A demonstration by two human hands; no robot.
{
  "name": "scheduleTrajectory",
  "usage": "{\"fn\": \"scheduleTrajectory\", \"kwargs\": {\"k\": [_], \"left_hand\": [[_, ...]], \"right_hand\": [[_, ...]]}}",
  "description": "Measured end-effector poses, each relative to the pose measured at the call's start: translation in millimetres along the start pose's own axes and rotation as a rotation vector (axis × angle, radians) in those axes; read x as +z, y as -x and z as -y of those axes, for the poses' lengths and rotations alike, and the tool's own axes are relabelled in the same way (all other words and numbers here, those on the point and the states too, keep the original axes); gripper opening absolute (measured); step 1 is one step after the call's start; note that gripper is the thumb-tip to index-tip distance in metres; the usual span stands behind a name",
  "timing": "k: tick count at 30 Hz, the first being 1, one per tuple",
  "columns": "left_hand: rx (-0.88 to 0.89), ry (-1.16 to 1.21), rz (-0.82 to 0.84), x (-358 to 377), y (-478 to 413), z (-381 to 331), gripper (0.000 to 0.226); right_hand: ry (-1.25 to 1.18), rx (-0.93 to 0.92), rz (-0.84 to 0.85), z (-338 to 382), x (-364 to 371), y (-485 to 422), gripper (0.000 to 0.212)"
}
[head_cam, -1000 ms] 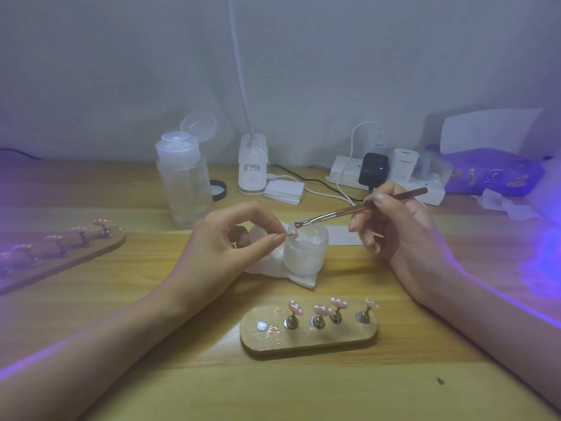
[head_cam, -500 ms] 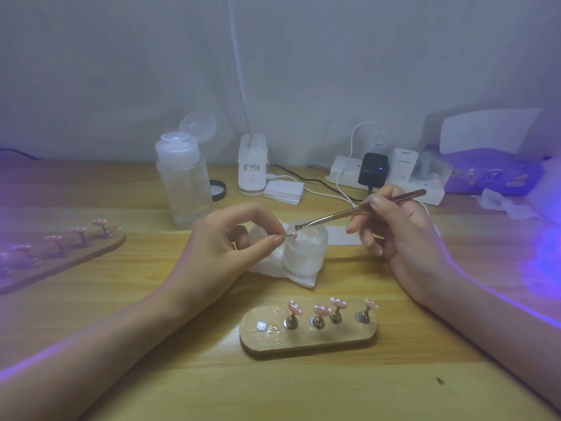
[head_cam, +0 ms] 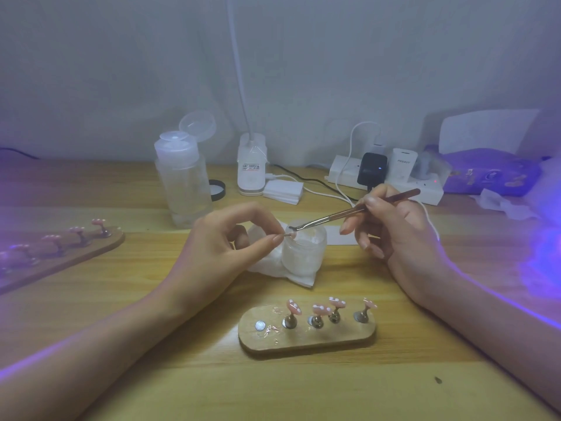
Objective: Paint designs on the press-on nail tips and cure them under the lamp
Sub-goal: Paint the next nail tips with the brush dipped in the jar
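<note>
A person's left hand [head_cam: 224, 244] pinches a small nail tip [head_cam: 290, 235] between thumb and forefinger, just beside the rim of a frosted jar [head_cam: 303, 253]. The right hand [head_cam: 397, 235] grips a thin metal brush [head_cam: 349, 212] like a pen, its tip over the jar's mouth, close to the pinched nail tip. The jar sits on a white tissue [head_cam: 264, 268] on the wooden surface [head_cam: 303, 390]. Nearer the viewer, a wooden holder [head_cam: 306, 341] carries four pink tips [head_cam: 321, 309] on small stands.
</note>
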State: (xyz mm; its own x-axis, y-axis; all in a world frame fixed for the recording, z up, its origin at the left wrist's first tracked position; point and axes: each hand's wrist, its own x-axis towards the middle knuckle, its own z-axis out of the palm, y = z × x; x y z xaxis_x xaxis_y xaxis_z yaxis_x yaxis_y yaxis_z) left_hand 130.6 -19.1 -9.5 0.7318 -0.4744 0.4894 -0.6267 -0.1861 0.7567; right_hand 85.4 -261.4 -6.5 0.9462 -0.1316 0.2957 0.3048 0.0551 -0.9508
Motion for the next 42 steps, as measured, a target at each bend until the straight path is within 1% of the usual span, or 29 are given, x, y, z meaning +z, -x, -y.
{"fn": "scheduleTrajectory", "kwargs": {"k": [3,5,7,11,13,15,17,20,24,27,29,33,37,39,42], "left_hand": [[0.001,0.005,0.003,0.2,0.3,-1.0,0.013],[0.005,0.000,0.003,0.3,0.3,-1.6,0.011],[0.001,0.004,0.002,0.1,0.0,-1.3,0.011],[-0.002,0.005,0.003,0.6,0.0,-0.7,0.012],[-0.002,0.008,-0.007,0.9,0.5,-0.3,0.013],[-0.001,0.019,-0.014,0.6,0.8,-0.1,0.013],[-0.003,0.023,-0.014,0.6,1.1,-0.6,0.013],[0.013,0.006,-0.008,1.5,0.9,-1.7,0.012],[0.005,0.015,-0.006,1.3,0.8,-1.1,0.012],[0.007,0.014,-0.001,0.8,0.6,-0.5,0.013],[0.007,0.018,0.002,0.8,0.6,-0.2,0.012],[-0.010,0.031,0.003,0.2,1.6,1.6,0.011],[-0.041,0.053,0.006,-0.3,0.7,3.3,0.011],[-0.042,0.052,0.010,0.0,0.2,3.7,0.011],[-0.051,0.065,0.013,-0.5,0.0,3.9,0.012]], "right_hand": [[-0.033,0.023,-0.051,-0.1,-1.4,0.0,0.019],[-0.048,0.002,-0.016,1.4,-1.0,0.6,0.017],[-0.013,-0.010,0.017,1.8,0.5,1.0,0.016],[-0.013,0.029,-0.044,0.7,-0.9,-0.4,0.014],[-0.044,0.010,-0.018,0.8,-1.5,0.0,0.015],[-0.019,-0.015,0.017,1.0,-0.2,0.9,0.016],[0.009,-0.004,-0.005,-0.2,0.5,0.5,0.016],[-0.018,0.021,-0.047,-0.4,-0.8,-0.4,0.015],[-0.015,-0.024,0.026,0.8,0.3,1.2,0.016],[0.010,0.001,-0.015,-0.4,0.1,0.4,0.017],[-0.017,0.011,-0.037,0.2,-1.0,0.5,0.017],[0.000,-0.028,0.024,1.5,1.0,1.8,0.016],[-0.006,0.013,-0.042,0.9,-0.2,0.4,0.015],[-0.035,-0.003,-0.015,1.7,-0.7,1.0,0.016],[0.007,-0.030,0.015,2.0,1.1,1.9,0.016]]}}
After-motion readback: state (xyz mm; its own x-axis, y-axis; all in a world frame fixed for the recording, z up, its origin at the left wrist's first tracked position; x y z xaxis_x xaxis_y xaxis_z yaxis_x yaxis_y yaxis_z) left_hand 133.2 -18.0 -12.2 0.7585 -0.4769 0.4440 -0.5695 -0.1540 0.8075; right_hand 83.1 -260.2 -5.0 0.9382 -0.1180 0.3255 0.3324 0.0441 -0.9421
